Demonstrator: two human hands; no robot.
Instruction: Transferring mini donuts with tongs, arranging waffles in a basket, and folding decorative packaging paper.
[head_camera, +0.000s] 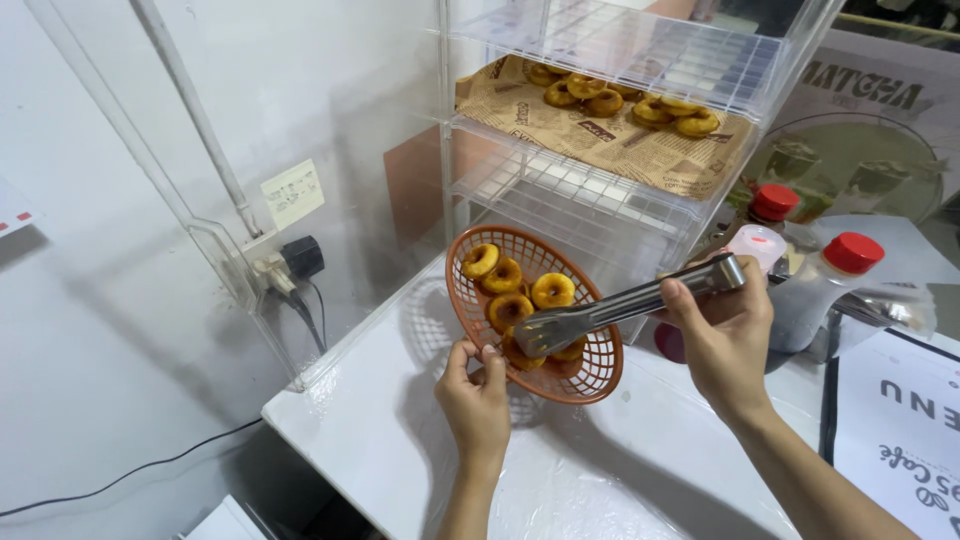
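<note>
Right hand (722, 338): fingers wrapped tight around the handle end of a pair of long stainless-steel tongs (620, 305), thumb on top, grip closed. Tong tips are narrowed and sit down in the basket, touching or pinching a small golden-brown ring doughnut (520, 352) at the near edge; can't tell whether it's actually clamped. Left hand (476, 392): fingertips and thumb pinch the near rim of an oval orange plastic mesh basket (598, 372), holding it tilted up toward the camera, far end higher. In the basket, more small ring doughnuts of the same kind: one at far left (480, 260), one beside it (503, 275), one in the middle (509, 309), one to the right (552, 290). Basket hangs just above a white counter covered in clear plastic film (600, 470). Directly behind the basket, a clear acrylic display case with wire-grid shelves (610, 190); middle shelf carries a brown printed paper liner (600, 140) with a cluster of the same doughnuts (625, 100) on it, top and lower shelves bare. Right of the case, just behind the right hand: two squeeze bottles with red caps (852, 253), plus a clear one with a pale lid (755, 243). Far right, a white printed menu sheet (900, 430) lies on the counter. Left wall: black plug in a white socket (290, 262), cable running down.
</note>
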